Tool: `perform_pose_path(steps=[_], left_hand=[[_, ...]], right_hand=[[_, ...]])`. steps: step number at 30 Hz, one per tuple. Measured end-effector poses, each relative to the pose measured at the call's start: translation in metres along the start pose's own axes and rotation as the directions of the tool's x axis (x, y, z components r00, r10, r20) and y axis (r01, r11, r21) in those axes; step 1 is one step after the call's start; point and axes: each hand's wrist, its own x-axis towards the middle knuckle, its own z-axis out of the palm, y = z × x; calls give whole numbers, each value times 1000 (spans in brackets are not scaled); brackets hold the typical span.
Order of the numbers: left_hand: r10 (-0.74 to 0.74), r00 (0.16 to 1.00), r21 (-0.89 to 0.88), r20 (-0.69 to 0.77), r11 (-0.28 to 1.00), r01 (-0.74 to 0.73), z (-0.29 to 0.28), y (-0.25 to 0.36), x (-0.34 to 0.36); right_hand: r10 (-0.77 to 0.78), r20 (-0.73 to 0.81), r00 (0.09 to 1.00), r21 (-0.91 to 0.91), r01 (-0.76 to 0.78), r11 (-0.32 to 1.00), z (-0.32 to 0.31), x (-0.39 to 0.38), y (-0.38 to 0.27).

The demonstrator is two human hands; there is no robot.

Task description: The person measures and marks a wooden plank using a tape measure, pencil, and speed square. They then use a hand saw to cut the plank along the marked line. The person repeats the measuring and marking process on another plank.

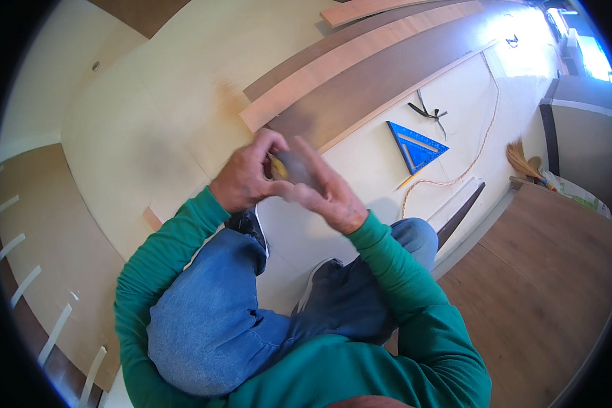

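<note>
Above my bent knees, both hands meet around a small rounded grey-and-yellow object point(278, 167). Motion blur and my fingers hide its shape, so its kind is unclear. My left hand point(247, 170) curls around the yellow side, its thumb pointing toward my right hand. My right hand point(330, 194) grips the grey side between thumb and fingers, its fingertips smeared by movement. To the right on the pale floor lies a blue triangular speed square point(415, 158), with a yellow pencil point(408, 181) at its lower corner.
Long wooden planks point(347, 61) stretch away beyond my hands. A twisted cord point(494, 102) winds along the floor near black straps point(428, 112). At right are a handsaw point(459, 216), a straw broom point(521, 160) and a brown panel point(530, 285). A board with white strips point(54, 333) lies left.
</note>
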Motion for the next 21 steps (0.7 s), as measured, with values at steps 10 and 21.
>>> perform_pose_path(steps=[10, 21], left_hand=[[-162, 727, -55, -668, 984, 169, -34, -81, 42], [-503, 790, -334, -351, 855, 396, -24, -124, 57]], right_hand=[[184, -318, 930, 118, -153, 981, -46, -8, -8], [52, -438, 897, -150, -130, 980, -57, -5, 13]])
